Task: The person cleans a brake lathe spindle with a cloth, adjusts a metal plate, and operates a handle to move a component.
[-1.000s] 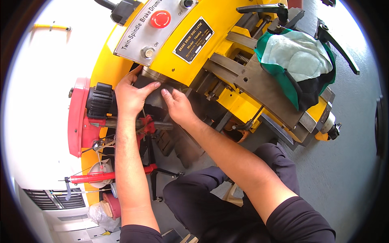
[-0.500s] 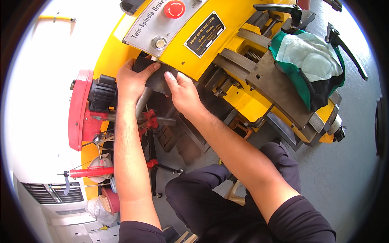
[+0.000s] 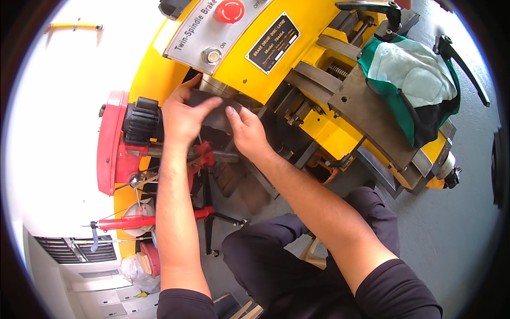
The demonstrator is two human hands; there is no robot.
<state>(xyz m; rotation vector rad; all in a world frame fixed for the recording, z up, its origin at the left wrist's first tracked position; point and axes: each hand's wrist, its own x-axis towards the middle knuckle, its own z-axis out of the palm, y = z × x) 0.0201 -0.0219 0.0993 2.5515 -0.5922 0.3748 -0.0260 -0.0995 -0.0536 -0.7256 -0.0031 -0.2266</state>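
With both hands I hold a dark grey flexible sheet [image 3: 217, 118], which looks like sandpaper, just under the yellow brake lathe [image 3: 276, 80]. My left hand [image 3: 180, 118] grips its left side, thumb lying across the front and fingers behind. My right hand [image 3: 248, 132] pinches the right edge with the thumb on top. A shiny round metal part [image 3: 215, 85] shows just above the sheet, below the control panel. Whether the sheet touches that metal is hidden from this view.
A red emergency button [image 3: 230, 10] and a round on-button [image 3: 211, 56] sit above my hands. Green-and-white work gloves [image 3: 411, 80] lie on the lathe's carriage at right. A red machine with a black motor [image 3: 142, 121] stands left, a red-armed stand [image 3: 204, 212] below it.
The sheet has come down and away from the machine's edge, baring the round metal part. My left hand has shifted right and down, its fingers now blurred; the view has shifted slightly.
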